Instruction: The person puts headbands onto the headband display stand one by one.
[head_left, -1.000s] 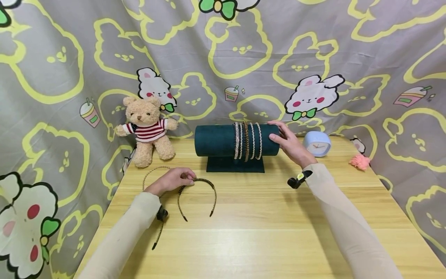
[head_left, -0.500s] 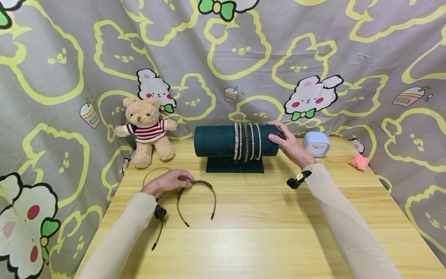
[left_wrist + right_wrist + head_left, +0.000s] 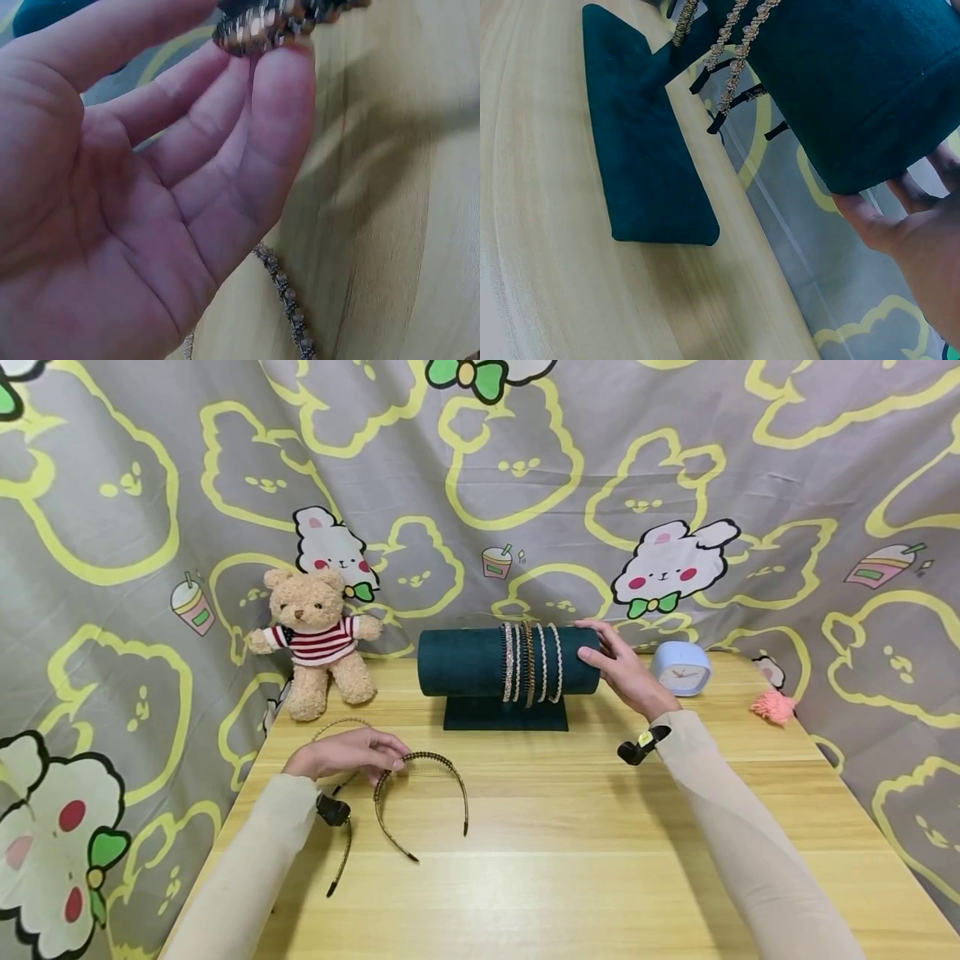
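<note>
Left hand [image 3: 345, 753] pinches dark beaded headband [image 3: 435, 756] near its crown, over worktop [image 3: 570, 877], tip contact unclear; right hand [image 3: 628, 675] grips green display roll [image 3: 465, 662] at its right end, other headbands [image 3: 531, 664] round it.

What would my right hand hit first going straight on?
Likely the dark teal display roll: the right hand seems to be touching its end, though exact depth is unclear.

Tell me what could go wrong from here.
Pinched at one spot by the left hand, the dark beaded headband could twist or slip. That hand might also snag another headband lying beneath it. If the right hand presses hard on one end of the cylindrical display stand, its row of headbands could shift.
</note>
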The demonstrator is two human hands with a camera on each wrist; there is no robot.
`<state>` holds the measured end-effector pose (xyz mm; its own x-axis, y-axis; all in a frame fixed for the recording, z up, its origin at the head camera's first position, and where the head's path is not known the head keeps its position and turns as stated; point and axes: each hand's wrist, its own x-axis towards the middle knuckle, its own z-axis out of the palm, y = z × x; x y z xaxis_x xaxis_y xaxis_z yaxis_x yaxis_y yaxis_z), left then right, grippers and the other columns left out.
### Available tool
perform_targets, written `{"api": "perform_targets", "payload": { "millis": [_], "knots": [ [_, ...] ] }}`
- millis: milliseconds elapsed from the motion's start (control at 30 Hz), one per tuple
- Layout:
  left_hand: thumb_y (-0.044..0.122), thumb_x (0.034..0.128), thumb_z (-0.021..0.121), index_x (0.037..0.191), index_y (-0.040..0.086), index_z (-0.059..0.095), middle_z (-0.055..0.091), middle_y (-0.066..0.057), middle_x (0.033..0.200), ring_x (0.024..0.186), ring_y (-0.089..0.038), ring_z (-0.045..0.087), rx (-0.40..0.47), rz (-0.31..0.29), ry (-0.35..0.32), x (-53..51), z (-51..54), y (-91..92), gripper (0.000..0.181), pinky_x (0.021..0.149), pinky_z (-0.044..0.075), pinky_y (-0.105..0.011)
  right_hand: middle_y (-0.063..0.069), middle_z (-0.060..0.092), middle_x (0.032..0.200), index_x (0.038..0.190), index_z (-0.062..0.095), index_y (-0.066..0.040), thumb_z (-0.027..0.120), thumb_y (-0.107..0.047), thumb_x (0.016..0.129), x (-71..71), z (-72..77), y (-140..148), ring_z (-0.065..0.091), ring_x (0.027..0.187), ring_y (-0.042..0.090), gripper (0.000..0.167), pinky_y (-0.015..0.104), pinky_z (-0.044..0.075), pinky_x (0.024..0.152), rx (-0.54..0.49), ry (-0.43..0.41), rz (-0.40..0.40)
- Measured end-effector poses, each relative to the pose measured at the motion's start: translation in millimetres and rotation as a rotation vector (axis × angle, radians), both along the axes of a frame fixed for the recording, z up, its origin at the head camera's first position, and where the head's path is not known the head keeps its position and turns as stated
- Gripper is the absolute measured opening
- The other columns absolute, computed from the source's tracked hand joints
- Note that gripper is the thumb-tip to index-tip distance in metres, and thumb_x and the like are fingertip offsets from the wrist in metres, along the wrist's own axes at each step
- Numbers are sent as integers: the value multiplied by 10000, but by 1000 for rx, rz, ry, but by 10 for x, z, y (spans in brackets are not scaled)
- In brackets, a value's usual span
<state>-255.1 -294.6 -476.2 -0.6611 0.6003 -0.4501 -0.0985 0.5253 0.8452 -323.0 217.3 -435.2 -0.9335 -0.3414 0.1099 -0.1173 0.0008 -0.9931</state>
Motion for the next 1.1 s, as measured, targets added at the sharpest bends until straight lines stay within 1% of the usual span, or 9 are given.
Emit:
{"api": "perform_targets", "payload": {
  "millis": [67,300,500,600,667,733,800,933,1100],
  "knots": [
    [242,1080,702,1501,-16,589,718,-199,1359,1049,-165,685,12,8,-9,12,18,-15,507,838,621,-315,47,301,1705,1629,425,-228,616,-253,1130,1,3,-1,434,1457,251,535,232,569,998,-4,-2,2],
    [284,1109,653,1535,47,595,659,-236,1372,991,-168,663,41,35,38,32,103,-84,491,890,622,-371,44,304,1702,1642,401,-206,613,-251,1131,5,0,8,433,1455,247,554,225,564,1007,-4,-2,8],
    [249,1141,591,1572,39,560,584,-256,1527,1246,-266,632,109,50,40,36,170,-148,480,953,594,-371,62,291,1716,1643,404,-217,613,-255,1131,8,8,10,417,1481,278,554,228,565,1005,1,-5,8],
    [222,1147,576,1584,43,547,615,-222,1514,1344,-338,592,152,70,37,30,208,-185,473,969,586,-370,53,253,1742,1641,410,-239,617,-270,1129,12,15,8,368,1530,281,553,219,553,1005,20,-7,2],
    [205,1148,571,1583,49,548,661,-149,1472,1362,-331,591,180,94,36,29,238,-209,463,979,580,-369,43,229,1758,1640,413,-252,620,-282,1128,13,15,8,336,1561,282,553,228,543,1020,36,-9,-3],
    [193,1144,575,1574,61,559,691,-58,1432,1352,-269,613,205,131,44,28,271,-229,451,994,573,-366,33,210,1771,1643,410,-260,619,-291,1128,14,16,8,306,1589,283,557,277,522,1075,49,-11,-7],
    [179,1138,584,1566,64,562,685,20,1413,1321,-190,633,236,177,54,26,308,-240,444,999,568,-355,39,193,1783,1648,401,-249,619,-290,1128,13,17,10,281,1612,299,565,380,483,1156,51,-13,-9],
    [147,1124,610,1574,38,522,651,60,1406,1228,-112,654,286,264,78,17,401,-238,471,958,584,-310,30,109,1816,1658,383,-231,624,-297,1124,11,16,17,172,1664,293,590,579,349,1257,56,-18,-13],
    [157,1118,633,1598,34,481,652,52,1377,1127,-99,662,306,335,121,-7,518,-192,518,910,599,-291,32,145,1803,1652,397,-258,624,-303,1125,11,11,15,221,1642,294,576,613,334,1263,54,-23,-12]
  ]
}}
